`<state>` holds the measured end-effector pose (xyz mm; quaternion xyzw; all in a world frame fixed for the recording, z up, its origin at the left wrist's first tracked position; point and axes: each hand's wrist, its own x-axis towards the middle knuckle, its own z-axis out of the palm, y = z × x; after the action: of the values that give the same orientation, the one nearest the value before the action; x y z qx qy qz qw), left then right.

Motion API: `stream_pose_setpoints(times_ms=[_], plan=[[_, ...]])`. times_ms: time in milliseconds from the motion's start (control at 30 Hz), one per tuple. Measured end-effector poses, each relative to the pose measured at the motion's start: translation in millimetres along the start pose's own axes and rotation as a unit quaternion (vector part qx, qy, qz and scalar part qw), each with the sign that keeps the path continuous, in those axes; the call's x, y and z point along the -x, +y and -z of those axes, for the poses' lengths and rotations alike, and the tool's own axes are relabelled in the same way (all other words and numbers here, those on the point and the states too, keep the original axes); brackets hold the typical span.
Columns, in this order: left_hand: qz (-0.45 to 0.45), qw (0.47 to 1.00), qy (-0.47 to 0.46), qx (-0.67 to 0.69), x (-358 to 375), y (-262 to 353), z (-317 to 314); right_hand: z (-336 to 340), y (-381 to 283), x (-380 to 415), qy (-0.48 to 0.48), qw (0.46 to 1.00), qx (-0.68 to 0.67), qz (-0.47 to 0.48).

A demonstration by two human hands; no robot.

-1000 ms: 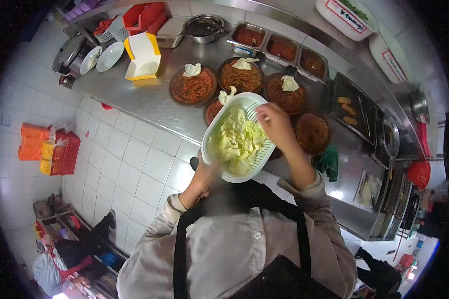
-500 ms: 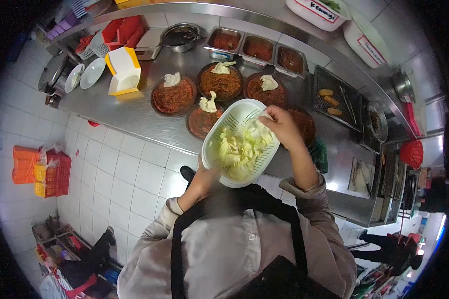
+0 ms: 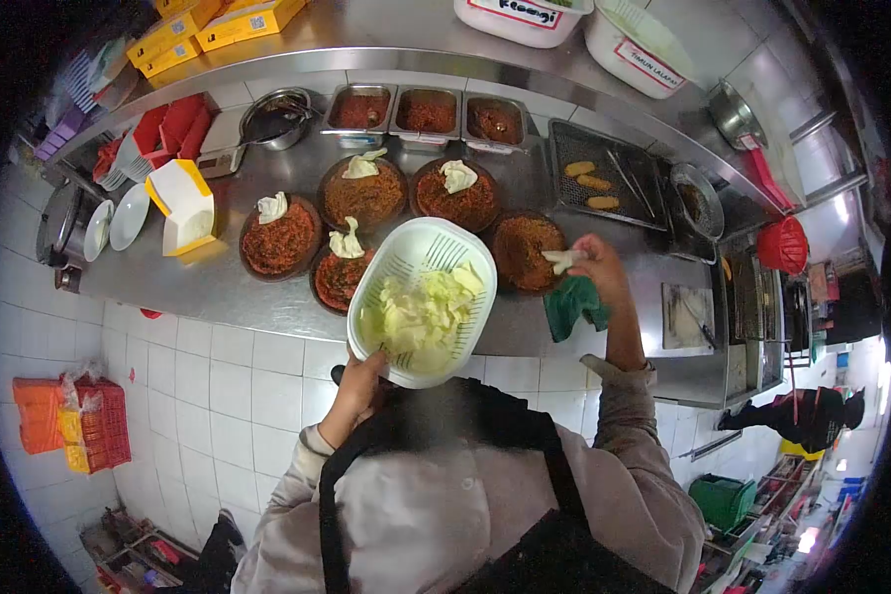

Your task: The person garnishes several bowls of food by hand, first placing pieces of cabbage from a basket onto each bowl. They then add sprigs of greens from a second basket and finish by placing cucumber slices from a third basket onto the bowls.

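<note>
My left hand [image 3: 359, 388] grips the near-left rim of a white slotted basket [image 3: 391, 259], tilted towards me. Torn pale-green cabbage [image 3: 431, 307] lies inside it. Between the fingertips of my right hand [image 3: 604, 269] is a whitish cabbage leaf [image 3: 562, 260], over the right edge of a brown dish [image 3: 531, 240] spread with orange-brown sambal. Other brown dishes of red or orange sambal, among them one dish [image 3: 279, 240] at the left, each carry a cabbage leaf [image 3: 457, 176] near their far edge. The basket partly overlaps the nearest dish [image 3: 339, 281].
Behind the dishes stand metal trays of sambal [image 3: 428, 112]. To the right are a mesh tray [image 3: 609, 148] with fried pieces and tongs, green cloth or plastic [image 3: 574, 305], and a cutting board with a knife [image 3: 688, 315]. An opened yellow box [image 3: 183, 206] sits left. A person [image 3: 807, 416] is far right.
My right hand has come out of the basket and moved right with a cabbage leaf to the rightmost dish. My left hand still holds the basket. The view has shifted right.
</note>
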<state>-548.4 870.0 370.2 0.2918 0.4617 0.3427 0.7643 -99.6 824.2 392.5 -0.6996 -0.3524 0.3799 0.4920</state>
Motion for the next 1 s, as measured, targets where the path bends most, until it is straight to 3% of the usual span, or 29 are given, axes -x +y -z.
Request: stream_pose_setpoints(times_ms=[67, 100, 167, 233, 333, 367, 433, 467, 633, 767, 800, 833, 867, 900, 967, 1000], plan=[[-0.008, 1.0, 0.006, -0.005, 2, 5, -4, 2, 31, -19, -0.04, 0.976, 0.18, 0.115], [-0.014, 1.0, 0.012, -0.012, 2, 6, -6, -2, 31, -28, -0.044, 0.975, 0.182, 0.12], [-0.022, 1.0, 0.016, 0.012, -1, 1, -4, -20, 32, -45, -0.038, 0.992, 0.04, 0.111], [-0.026, 0.999, 0.022, 0.032, -1, 0, -3, -29, 29, -68, -0.054, 0.991, 0.041, 0.112], [-0.026, 0.999, 0.045, -0.005, 13, 19, -14, -38, 33, -96, -0.062, 0.91, 0.222, 0.344], [-0.011, 0.996, 0.077, -0.037, 23, 33, -24, -36, 33, -96, -0.063, 0.91, 0.22, 0.345], [0.002, 0.991, 0.113, -0.065, 25, 41, -29, -33, 33, -93, -0.1, 0.892, 0.356, 0.258], [0.004, 0.991, 0.113, -0.065, 24, 41, -22, -26, 54, -105, -0.07, 0.846, 0.406, 0.34], [-0.099, 0.987, 0.109, -0.061, 3, 9, 22, -20, 50, -100, -0.054, 0.781, 0.514, 0.349], [-0.049, 0.993, 0.1, 0.03, 10, 30, -6, -31, 33, -87, -0.022, 0.725, 0.593, 0.35], [0.031, 0.992, 0.113, -0.055, 15, 49, -12, -35, 24, -82, -0.033, 0.725, 0.586, 0.36], [0.112, 0.976, 0.127, -0.136, 21, 61, -14, -37, 13, -77, 0.019, 0.764, 0.525, 0.373], [0.017, 0.988, 0.137, -0.067, 11, 40, -6, -43, 0, -70, 0.07, 0.8, 0.46, 0.379], [-0.099, 0.988, 0.112, -0.032, 2, 25, -3, -52, -13, -64, 0.06, 0.801, 0.453, 0.388], [-0.069, 0.992, 0.071, -0.074, -5, 25, 3, -58, -41, -42, 0.078, 0.929, 0.16, 0.324], [-0.071, 0.992, 0.067, -0.077, 3, 39, -12, -63, -59, -21, 0.083, 0.929, 0.158, 0.325]])
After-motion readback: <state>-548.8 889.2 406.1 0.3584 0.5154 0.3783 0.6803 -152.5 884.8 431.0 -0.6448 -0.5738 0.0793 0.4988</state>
